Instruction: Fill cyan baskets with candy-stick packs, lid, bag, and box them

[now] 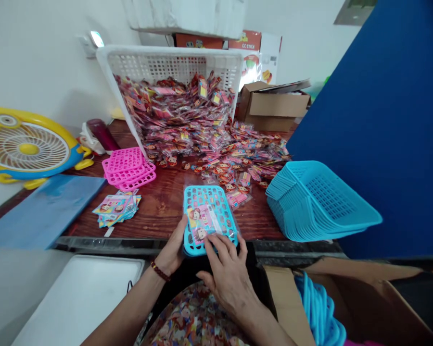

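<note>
A blue plastic basket with a perforated lid (222, 204), seemingly in clear wrap, rests at the table's front edge. On its top lies a colourful printed card (198, 226) with cartoon faces. My left hand (175, 245) grips the basket's left side, thumb along the rim. My right hand (227, 264) lies over the near right part with fingers spread, fingertips touching the card and lid. Just behind the basket are small clear-wrapped packets (234, 187). More printed cards (117, 209) lie in a loose pile to the left.
A tipped white crate (106, 86) spills many packets over the table. Nested blue baskets (292, 211) stand right, pink perforated lids (130, 168) left. Beyond are a yellow fan (29, 144), a dark bottle (103, 135) and a cardboard box (274, 108). An open carton (288, 298) sits below right.
</note>
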Demonstrator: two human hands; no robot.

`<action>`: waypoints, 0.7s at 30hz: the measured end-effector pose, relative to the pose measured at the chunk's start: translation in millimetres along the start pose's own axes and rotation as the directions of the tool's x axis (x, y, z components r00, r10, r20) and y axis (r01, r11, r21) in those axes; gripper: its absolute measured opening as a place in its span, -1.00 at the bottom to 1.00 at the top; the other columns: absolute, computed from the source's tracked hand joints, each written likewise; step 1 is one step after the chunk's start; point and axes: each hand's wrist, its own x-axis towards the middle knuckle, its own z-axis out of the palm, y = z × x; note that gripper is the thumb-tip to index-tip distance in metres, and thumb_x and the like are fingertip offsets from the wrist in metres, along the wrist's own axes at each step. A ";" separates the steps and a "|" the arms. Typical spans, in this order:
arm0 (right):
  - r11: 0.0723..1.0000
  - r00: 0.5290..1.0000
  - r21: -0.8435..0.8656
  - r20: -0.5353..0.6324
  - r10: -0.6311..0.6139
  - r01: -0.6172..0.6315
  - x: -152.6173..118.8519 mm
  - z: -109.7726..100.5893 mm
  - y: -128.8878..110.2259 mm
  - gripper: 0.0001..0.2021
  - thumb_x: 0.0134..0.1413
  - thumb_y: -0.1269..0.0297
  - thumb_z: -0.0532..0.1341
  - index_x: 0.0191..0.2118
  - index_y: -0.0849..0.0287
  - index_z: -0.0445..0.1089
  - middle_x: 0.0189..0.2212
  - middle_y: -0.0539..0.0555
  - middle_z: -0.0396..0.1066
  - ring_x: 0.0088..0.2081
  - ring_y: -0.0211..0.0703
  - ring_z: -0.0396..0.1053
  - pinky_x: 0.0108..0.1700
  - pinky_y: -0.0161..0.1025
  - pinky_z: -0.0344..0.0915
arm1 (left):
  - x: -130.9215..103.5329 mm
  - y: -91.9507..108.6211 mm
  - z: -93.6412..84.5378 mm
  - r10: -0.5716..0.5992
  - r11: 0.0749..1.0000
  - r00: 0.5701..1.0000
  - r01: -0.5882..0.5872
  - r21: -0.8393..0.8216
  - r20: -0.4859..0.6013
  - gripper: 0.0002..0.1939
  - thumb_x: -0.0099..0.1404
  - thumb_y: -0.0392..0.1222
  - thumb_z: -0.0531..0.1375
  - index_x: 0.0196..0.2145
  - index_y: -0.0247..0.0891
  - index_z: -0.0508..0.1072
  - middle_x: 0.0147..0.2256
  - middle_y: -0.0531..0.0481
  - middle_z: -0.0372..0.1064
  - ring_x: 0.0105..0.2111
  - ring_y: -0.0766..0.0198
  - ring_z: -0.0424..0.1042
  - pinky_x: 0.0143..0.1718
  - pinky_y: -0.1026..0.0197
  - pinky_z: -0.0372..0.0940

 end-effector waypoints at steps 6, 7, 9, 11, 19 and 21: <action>0.985 0.988 -0.082 -0.033 0.152 -0.154 13.8 11.8 -5.6 -0.36 0.14 -0.14 0.23 0.22 0.12 0.27 0.12 0.25 0.38 0.12 0.22 0.25 0.24 0.32 -0.16 | -2.8 -2.6 0.6 0.012 1.000 1.000 -0.012 0.012 0.003 -0.36 0.37 0.20 0.12 0.22 -0.30 0.33 0.15 -0.20 0.36 0.16 0.01 0.35 0.24 0.02 0.23; 0.985 0.988 -0.080 -0.028 0.152 -0.154 15.2 12.1 -6.0 -0.36 0.14 -0.14 0.24 0.22 0.11 0.27 0.13 0.25 0.38 0.12 0.22 0.25 0.23 0.32 -0.15 | -3.1 -2.3 0.0 0.013 1.000 1.000 -0.012 0.016 -0.004 -0.36 0.37 0.20 0.13 0.21 -0.30 0.34 0.15 -0.20 0.37 0.16 0.01 0.36 0.24 0.02 0.23; 0.990 0.992 -0.062 -0.015 0.128 -0.129 16.6 10.6 -4.8 -0.37 0.14 -0.13 0.24 0.22 0.10 0.26 0.13 0.24 0.37 0.12 0.21 0.25 0.23 0.32 -0.16 | -3.5 -1.3 -1.4 0.003 1.000 1.000 -0.003 0.024 -0.012 -0.36 0.34 0.20 0.16 0.20 -0.31 0.35 0.13 -0.22 0.38 0.14 -0.01 0.38 0.22 0.01 0.24; 0.996 0.997 -0.029 -0.011 0.082 -0.083 16.5 5.3 -1.3 -0.40 0.17 -0.11 0.23 0.21 0.12 0.26 0.13 0.22 0.38 0.12 0.18 0.24 0.24 0.30 -0.18 | -3.6 -0.3 -2.8 -0.011 0.999 1.000 0.012 0.031 -0.024 -0.36 0.32 0.17 0.20 0.17 -0.35 0.37 0.12 -0.24 0.40 0.12 -0.02 0.40 0.20 0.02 0.27; 0.987 0.952 0.102 -0.267 0.149 -0.126 9.0 -18.2 29.5 -0.72 0.31 0.24 0.13 0.08 0.14 0.34 0.02 0.19 0.42 0.06 0.04 0.29 0.15 0.12 0.08 | -3.2 1.7 -3.6 -0.024 0.997 0.998 0.027 0.070 -0.053 -0.43 0.32 0.05 0.24 0.18 -0.32 0.36 0.06 -0.24 0.45 0.00 -0.03 0.50 0.06 0.01 0.40; 0.985 0.947 0.126 -0.285 0.150 -0.119 4.8 -14.7 35.2 -0.76 0.28 0.30 0.17 0.03 0.13 0.38 0.01 0.18 0.43 0.07 0.05 0.28 0.10 0.08 0.18 | -2.9 0.7 -4.1 -0.011 0.997 0.998 0.015 0.070 -0.065 -0.44 0.34 0.02 0.23 0.20 -0.30 0.35 0.06 -0.22 0.45 -0.01 -0.02 0.50 0.06 0.00 0.40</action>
